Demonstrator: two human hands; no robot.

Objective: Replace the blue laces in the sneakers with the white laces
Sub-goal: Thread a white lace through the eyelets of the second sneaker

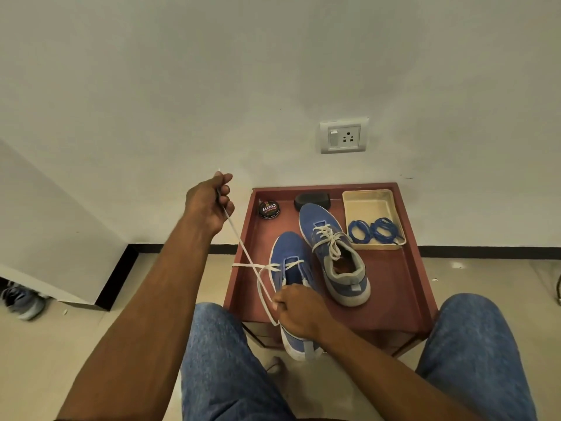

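Note:
Two blue sneakers stand on a small red-brown table. The far sneaker is laced and tied with a white lace. The near sneaker has a white lace through its lowest eyelets only. My left hand is raised up and to the left of the table and pinches one end of that lace, pulling it taut. My right hand rests on the near sneaker's opening and grips the lace's other strand, which hangs in a loop. Two coiled blue laces lie in a cream tray.
A round tin of shoe polish and a black brush sit at the table's back edge. A wall socket is above the table. Another shoe lies on the floor at far left. My knees in jeans flank the table.

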